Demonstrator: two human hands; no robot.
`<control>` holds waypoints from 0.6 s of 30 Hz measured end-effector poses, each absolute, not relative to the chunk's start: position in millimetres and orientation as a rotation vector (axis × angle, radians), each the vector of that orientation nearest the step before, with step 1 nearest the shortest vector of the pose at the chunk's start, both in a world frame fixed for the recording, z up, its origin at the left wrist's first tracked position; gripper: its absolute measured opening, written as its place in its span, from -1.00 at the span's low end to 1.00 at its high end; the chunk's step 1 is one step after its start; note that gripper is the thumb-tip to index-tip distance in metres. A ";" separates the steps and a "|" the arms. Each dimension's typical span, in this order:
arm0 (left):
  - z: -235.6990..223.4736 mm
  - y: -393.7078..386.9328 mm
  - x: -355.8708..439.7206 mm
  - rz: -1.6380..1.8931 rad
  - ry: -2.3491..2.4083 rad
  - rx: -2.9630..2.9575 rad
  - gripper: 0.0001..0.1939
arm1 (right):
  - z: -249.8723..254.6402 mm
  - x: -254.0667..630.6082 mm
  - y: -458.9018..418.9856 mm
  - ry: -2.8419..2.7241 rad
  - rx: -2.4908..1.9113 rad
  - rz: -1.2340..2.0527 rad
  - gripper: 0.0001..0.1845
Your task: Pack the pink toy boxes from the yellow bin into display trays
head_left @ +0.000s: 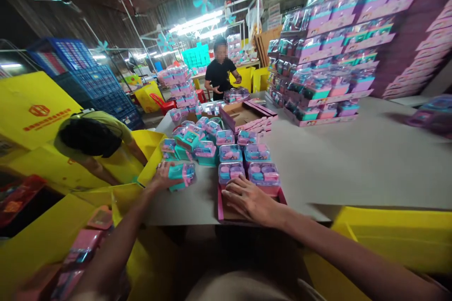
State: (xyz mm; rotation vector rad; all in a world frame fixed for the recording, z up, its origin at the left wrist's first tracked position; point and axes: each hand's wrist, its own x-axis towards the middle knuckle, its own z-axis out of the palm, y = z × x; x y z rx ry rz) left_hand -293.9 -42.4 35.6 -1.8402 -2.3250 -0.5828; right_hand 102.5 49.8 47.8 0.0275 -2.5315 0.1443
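My left hand (163, 177) grips a small teal box (178, 175) with pink trim and a clear plastic cover, tipped on its side at the table's left edge. My right hand (250, 200) is flat with its fingers stretched out, over the front of a pink cardboard tray (221, 206). Its fingertips reach the nearest left box (231, 172) in that tray; whether they press on it I cannot tell. Two columns of such clear-covered boxes stand in the tray, the bare cardboard floor showing at its front. Loose teal boxes (190, 138) are heaped just beyond my left hand.
Stacked empty trays (247, 115) lie farther back on the grey table (339, 164). Tall stacks of filled trays (328, 56) stand at the right. A co-worker bends into a yellow carton (153, 146) at left; another person stands behind the table. Yellow cartons (391, 230) flank me.
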 end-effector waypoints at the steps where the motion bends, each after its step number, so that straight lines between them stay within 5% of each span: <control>1: 33.0 -41.4 -289.6 -0.567 -2.348 -1.837 -0.30 | 48.2 101.3 47.7 -2.552 0.036 0.151 -0.72; 4: 23.6 -38.1 -273.7 -0.496 -2.461 -1.834 -0.12 | 49.4 99.7 40.7 -2.599 0.056 0.156 -0.71; 9: 27.0 -35.8 -269.8 -0.550 -2.708 -1.720 -0.16 | 51.1 109.0 34.9 -2.638 0.049 0.134 -0.70; 18: 58.7 -100.2 -263.0 -1.213 -2.730 -1.776 -0.53 | 49.2 123.1 53.7 -2.387 -0.104 0.660 -0.69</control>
